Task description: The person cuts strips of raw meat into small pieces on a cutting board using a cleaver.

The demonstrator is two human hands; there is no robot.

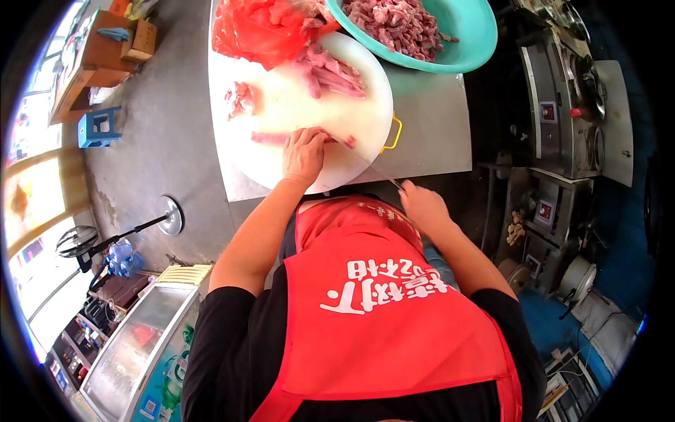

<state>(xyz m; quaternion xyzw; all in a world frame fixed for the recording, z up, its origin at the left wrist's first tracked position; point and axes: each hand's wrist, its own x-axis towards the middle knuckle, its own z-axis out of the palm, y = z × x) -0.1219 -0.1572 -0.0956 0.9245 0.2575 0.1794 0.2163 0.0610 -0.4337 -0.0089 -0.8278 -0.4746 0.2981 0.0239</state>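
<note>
My left hand [305,156] presses down on a long strip of raw meat [269,138] on the round white cutting board [256,169], its fingers curled over the strip's right end. In my right hand [424,207] is the handle of a knife [380,171], whose thin blade reaches up and left over the board to the meat by my left fingertips. Small cut bits of meat [349,141] lie beside the blade. Farther up the board are larger meat pieces [330,74] and a small pale-red chunk [241,98].
A turquoise basin [472,53] of cut meat [394,28] stands at the table's back right. A red plastic bag [264,32] overlaps the board's back left. The board's yellow handle [394,133] sticks out over the metal table [439,133]. Stoves [555,105] stand at right.
</note>
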